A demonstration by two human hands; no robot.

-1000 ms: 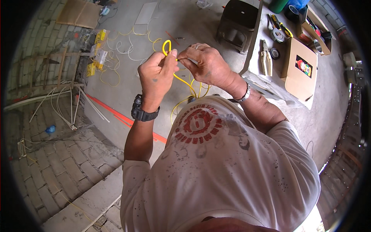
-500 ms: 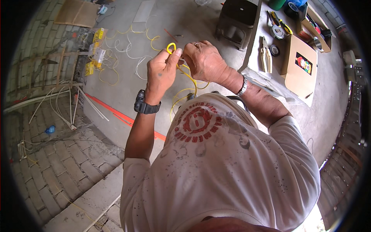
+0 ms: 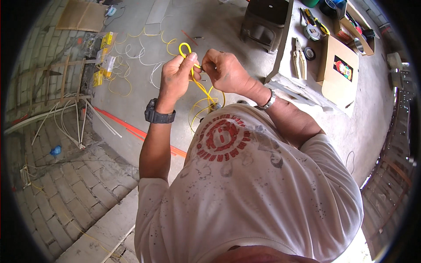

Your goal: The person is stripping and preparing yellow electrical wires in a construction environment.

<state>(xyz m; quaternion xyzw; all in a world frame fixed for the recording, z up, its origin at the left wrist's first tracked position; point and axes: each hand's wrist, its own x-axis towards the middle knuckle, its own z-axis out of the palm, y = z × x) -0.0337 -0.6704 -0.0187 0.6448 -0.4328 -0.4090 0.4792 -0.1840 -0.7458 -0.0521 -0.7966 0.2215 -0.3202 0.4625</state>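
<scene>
My left hand is closed on a yellow cable, thumb pressed over it, and a bent loop of it stands up above the fingers. A short piece of the cable comes out on the right side of the thumb, toward my right hand. Just beside it, my right hand is closed with thumb and fingers pinched together; what they hold, if anything, is hidden. Yellow strands hang down below my hands and curl in loose loops in front of my shirt.
White and yellow wires lie looped on the floor beside yellow packages. Orange conduit runs along the left. At right, a table bears pliers, a tape roll, a tape measure and a cardboard box. A black stool stands beside it.
My right hand has drawn slightly apart from my left. The yellow loop above my left hand stands taller, and the short piece beside the thumb now shows. Both hands sit a little lower.
</scene>
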